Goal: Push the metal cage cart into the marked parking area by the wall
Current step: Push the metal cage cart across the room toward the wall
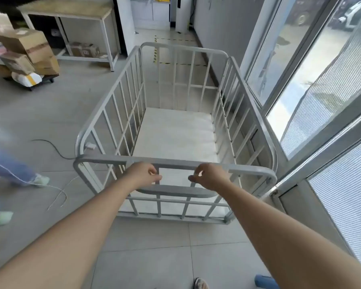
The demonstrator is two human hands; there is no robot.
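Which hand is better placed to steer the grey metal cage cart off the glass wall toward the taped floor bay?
Probably the right hand: it sits at the near rail of the grey metal cage cart on the side crowding the glass wall. The left hand matches its height. The yellow-black taped bay lies ahead.

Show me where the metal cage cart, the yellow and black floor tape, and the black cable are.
metal cage cart (233, 168): head view, on its near top rail.
yellow and black floor tape (155, 53): head view, on the upright strip beyond the cart.
black cable (56, 150): head view, on its curve on the floor.

Pale grey cage cart (175, 105), yellow-black floor tape (155, 52)
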